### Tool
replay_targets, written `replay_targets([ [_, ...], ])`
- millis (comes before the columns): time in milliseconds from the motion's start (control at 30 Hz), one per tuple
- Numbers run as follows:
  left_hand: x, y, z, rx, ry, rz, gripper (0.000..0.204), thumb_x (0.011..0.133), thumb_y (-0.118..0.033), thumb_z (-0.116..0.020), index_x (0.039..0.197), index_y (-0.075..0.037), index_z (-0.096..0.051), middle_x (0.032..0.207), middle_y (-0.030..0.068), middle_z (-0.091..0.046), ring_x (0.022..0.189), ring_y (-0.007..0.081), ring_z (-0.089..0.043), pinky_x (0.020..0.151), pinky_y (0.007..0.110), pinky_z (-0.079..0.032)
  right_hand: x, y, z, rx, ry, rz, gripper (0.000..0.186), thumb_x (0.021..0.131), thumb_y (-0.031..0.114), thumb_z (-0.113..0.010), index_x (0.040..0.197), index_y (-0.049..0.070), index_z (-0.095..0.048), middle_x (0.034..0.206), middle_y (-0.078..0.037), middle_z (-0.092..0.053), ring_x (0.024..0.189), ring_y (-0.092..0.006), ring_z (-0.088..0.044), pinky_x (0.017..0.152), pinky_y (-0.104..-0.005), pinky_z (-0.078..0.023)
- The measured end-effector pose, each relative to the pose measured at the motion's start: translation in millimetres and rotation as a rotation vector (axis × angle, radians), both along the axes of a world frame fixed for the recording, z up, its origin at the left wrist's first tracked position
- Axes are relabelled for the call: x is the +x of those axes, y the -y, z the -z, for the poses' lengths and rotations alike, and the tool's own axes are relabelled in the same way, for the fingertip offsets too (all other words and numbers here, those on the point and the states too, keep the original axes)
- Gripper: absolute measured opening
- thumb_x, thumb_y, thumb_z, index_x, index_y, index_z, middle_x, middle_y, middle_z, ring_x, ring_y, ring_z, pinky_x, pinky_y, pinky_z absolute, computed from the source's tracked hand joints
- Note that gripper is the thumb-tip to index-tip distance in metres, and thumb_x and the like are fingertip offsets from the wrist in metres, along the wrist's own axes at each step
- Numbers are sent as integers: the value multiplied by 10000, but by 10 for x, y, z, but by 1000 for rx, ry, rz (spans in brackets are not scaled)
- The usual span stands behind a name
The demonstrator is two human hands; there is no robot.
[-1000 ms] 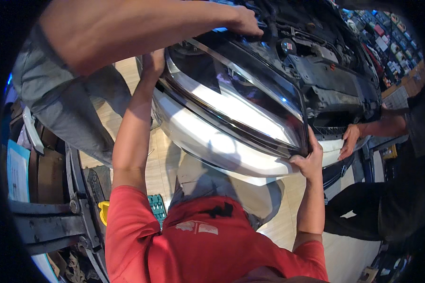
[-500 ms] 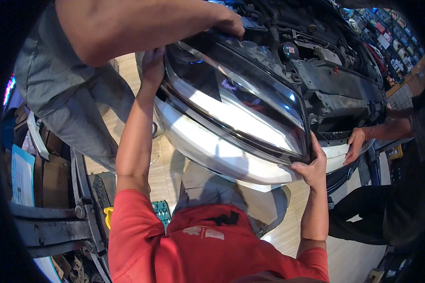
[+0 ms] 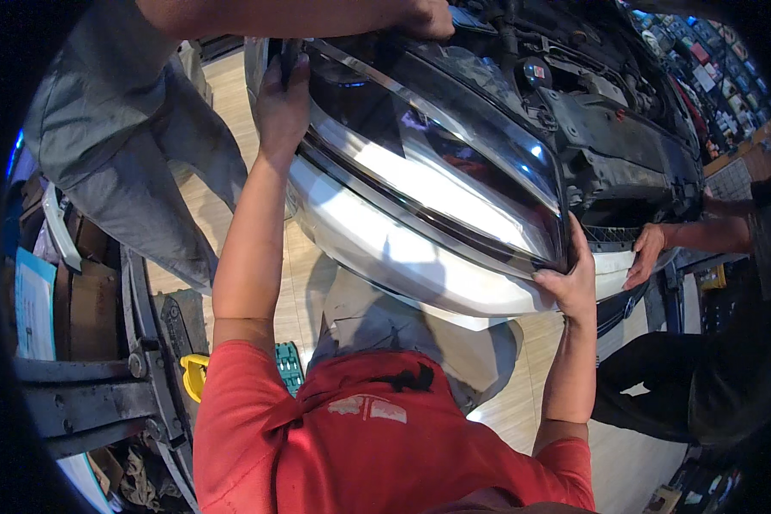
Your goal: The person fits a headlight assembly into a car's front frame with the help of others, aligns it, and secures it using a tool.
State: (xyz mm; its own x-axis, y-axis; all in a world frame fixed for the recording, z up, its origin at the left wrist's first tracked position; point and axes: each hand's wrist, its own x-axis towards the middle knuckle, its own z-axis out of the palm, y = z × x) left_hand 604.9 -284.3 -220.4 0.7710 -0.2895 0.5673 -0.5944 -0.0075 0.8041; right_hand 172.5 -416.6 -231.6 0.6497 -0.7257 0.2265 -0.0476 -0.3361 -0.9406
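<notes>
A large headlamp with a clear glossy lens, chrome strip and black trim lies over the white bumper at the car's front corner. My left hand grips its outer left end, fingers reaching up along the dark edge. At the other end, my right hand holds the lower right corner, thumb pressed beneath. A co-worker's hand rests above the headlamp by the engine bay, their forearm crossing the top. Another person's hand grips the bumper on the right.
The open engine bay stands beyond. Grey-trousered legs are at left, near cardboard and a metal lift arm. A yellow item and green tool case lie below. Shelves of small goods fill the upper right.
The co-worker's forearm at the top has risen. My hands and the headlamp sit slightly higher and further right in view, the left hand's fingers showing more clearly.
</notes>
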Motion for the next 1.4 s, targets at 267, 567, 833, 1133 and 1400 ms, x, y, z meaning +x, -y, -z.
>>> replay_targets([
  [267,-92,75,14,-189,150,54,495,972,-306,-524,1338,24,-485,1309,238,-547,1225,364,-511,1043,369,-358,53,161,-60,-99,-12,-2,1146,516,341,-920,1409,-119,-370,1302,-198,-552,1204,-260,-540,1055,-341,-387],
  [567,-22,39,228,-91,190,-56,586,964,-383,-518,1345,59,-463,1316,277,-516,1247,408,-463,1081,417,-322,59,124,16,-235,-231,-17,1153,593,368,-873,1465,-95,-278,1345,-186,-496,1223,-240,-507,1067,-328,-360],
  [833,9,50,349,-79,131,-13,631,998,-340,-467,1446,80,-323,1488,272,-358,1399,373,-325,1157,387,-208,144,83,22,-383,-155,116,1136,579,400,-854,1448,-92,-312,1232,-248,-608,1161,-295,-592,1001,-346,-435],
  [1133,-303,-81,402,46,55,-56,532,1018,-246,-404,1437,77,-345,1513,239,-342,1421,344,-300,1166,369,-196,106,73,-123,-484,-313,114,1157,561,270,-889,1457,-97,-257,1272,-310,-543,1183,-417,-552,1016,-390,-429],
  [1400,-394,-128,512,42,59,-113,518,1024,-244,-418,1432,71,-362,1502,238,-364,1406,346,-332,1153,369,-224,60,126,59,-444,-228,91,1203,483,297,-921,1450,-70,-307,1288,-306,-539,1192,-424,-546,1019,-404,-427],
])
